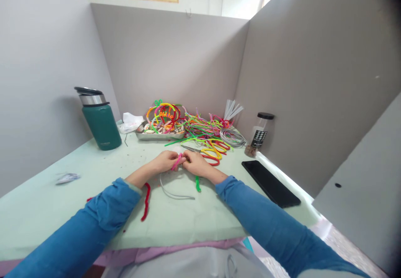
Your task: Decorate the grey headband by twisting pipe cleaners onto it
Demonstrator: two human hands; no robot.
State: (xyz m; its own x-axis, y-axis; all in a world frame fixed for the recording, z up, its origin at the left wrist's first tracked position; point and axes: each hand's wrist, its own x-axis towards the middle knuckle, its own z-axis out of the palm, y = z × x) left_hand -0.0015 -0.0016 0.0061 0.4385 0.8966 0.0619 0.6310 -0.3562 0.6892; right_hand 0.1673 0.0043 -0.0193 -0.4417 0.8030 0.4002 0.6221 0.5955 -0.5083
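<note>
A pink pipe cleaner [176,162] is pinched between my two hands above the middle of the table. My left hand [165,161] is closed on it from the left. From the right, the closed fingers of my right hand [194,163] meet it; the fingertips partly hide the piece. Below my hands lies a thin grey wire [171,194], bent in a curve. A short green pipe cleaner [197,184] rests under my right wrist, and a red pipe cleaner [145,202] lies beside my left forearm. Just beyond my right hand are scissors [206,151] with yellow and red about the handles.
At the back, a metal tray [160,136] holds shell-like pieces and looped pipe cleaners, beside a heap of coloured pipe cleaners [205,125] and a wire coil [233,138]. A green bottle [102,125] stands left; a jar [259,136] and black phone [271,182] are right. Grey partitions [169,56] enclose the table.
</note>
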